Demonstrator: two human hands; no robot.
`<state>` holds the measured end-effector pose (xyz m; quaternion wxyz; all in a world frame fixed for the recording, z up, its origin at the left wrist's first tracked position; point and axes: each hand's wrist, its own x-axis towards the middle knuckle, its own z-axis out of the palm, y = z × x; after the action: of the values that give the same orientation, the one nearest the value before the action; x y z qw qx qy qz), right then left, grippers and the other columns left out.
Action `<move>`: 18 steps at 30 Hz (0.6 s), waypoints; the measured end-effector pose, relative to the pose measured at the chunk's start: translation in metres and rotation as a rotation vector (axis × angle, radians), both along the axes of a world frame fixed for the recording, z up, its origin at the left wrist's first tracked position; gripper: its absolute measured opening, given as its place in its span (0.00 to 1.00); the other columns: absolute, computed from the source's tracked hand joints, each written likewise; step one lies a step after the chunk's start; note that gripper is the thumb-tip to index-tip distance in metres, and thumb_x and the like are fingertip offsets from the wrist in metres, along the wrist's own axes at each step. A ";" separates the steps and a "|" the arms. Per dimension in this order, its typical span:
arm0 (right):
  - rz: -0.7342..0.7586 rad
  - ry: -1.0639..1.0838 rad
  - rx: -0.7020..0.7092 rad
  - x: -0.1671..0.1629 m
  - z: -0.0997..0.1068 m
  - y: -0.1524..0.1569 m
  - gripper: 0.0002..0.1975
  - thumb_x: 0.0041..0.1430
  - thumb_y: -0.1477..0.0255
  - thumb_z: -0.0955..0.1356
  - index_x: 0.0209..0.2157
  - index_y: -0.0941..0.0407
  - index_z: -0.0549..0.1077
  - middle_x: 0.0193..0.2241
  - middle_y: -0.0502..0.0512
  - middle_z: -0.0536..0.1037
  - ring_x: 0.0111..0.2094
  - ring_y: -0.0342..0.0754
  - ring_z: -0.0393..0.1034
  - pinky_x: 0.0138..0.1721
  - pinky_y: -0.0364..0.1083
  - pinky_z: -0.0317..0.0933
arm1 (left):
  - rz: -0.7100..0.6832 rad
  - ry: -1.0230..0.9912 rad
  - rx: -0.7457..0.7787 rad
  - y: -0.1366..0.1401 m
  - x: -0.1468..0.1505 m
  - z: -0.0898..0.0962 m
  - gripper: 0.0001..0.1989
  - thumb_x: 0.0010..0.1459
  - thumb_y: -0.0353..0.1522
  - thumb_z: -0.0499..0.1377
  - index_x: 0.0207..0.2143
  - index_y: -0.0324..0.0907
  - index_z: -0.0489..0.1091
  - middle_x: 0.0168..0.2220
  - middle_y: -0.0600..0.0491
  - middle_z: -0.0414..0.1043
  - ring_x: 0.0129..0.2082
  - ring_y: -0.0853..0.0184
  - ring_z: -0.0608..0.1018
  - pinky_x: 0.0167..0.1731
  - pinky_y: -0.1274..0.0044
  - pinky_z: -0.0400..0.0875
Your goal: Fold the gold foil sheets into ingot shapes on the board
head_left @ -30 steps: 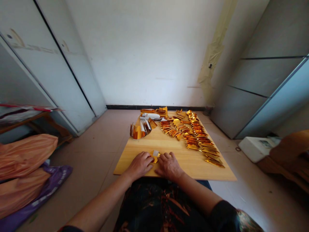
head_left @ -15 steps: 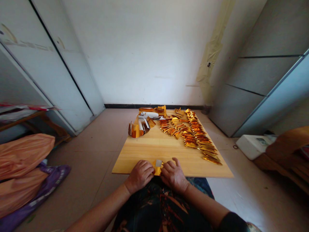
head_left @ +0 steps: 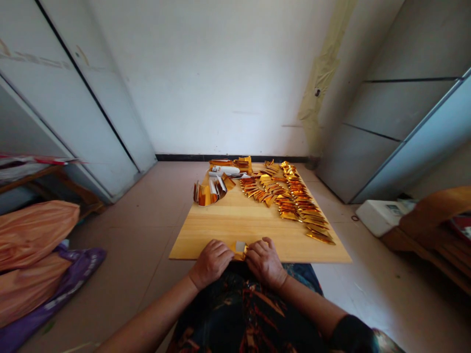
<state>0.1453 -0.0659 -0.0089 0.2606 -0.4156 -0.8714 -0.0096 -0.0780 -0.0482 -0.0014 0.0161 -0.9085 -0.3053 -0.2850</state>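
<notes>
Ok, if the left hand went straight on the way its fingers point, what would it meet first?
Likely the gold foil paper, which the left hand seems to touch; the right hand lies just beyond, though depth is unclear.

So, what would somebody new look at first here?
Probably the shiny gold folded pieces, in rows on the right of the wooden board. Next, the left hand and right hand at its near edge, with a small gold piece between them. Then the orange bundle, far left.

Counting from my end: one left hand (head_left: pixel 212 264), one right hand (head_left: pixel 265 262), one foil piece (head_left: pixel 240 255), one board (head_left: pixel 228 223), one white box (head_left: pixel 379 216), one purple bag (head_left: pixel 88 264). Folded gold pieces (head_left: pixel 306 208)? Dozens, too overlapped to tally.
</notes>
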 end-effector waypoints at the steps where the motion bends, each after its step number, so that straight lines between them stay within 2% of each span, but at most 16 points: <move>1: -0.014 0.021 -0.019 0.000 0.000 0.000 0.06 0.62 0.71 0.63 0.35 0.54 0.72 0.34 0.53 0.73 0.38 0.47 0.62 0.50 0.52 0.46 | 0.009 -0.018 -0.012 0.001 0.001 0.000 0.10 0.62 0.29 0.50 0.33 0.41 0.71 0.27 0.52 0.70 0.31 0.68 0.70 0.34 0.74 0.63; 8: -0.185 0.087 -0.133 -0.005 0.004 0.004 0.06 0.62 0.71 0.64 0.33 0.55 0.71 0.38 0.52 0.72 0.40 0.46 0.62 0.44 0.47 0.51 | 0.142 -0.134 -0.133 0.015 0.013 -0.004 0.08 0.62 0.29 0.51 0.37 0.42 0.71 0.30 0.51 0.73 0.32 0.67 0.72 0.35 0.74 0.65; 13: -0.299 0.048 -0.151 -0.009 0.006 0.011 0.07 0.61 0.71 0.65 0.29 0.55 0.71 0.39 0.54 0.71 0.42 0.48 0.61 0.42 0.47 0.53 | 0.217 -0.088 -0.157 0.020 0.019 -0.002 0.09 0.60 0.28 0.52 0.38 0.42 0.71 0.32 0.52 0.74 0.33 0.66 0.73 0.35 0.73 0.65; 18: -0.349 0.025 -0.149 -0.009 0.007 0.014 0.09 0.61 0.70 0.65 0.27 0.55 0.71 0.38 0.55 0.71 0.41 0.49 0.61 0.40 0.47 0.54 | 0.276 -0.017 -0.141 0.020 0.022 -0.001 0.10 0.59 0.27 0.53 0.41 0.42 0.71 0.33 0.51 0.74 0.34 0.65 0.72 0.34 0.73 0.64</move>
<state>0.1359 -0.0518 -0.0017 0.2345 -0.5788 -0.7809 0.0149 -0.0558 -0.0287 -0.0020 -0.0116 -0.8543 -0.4466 -0.2658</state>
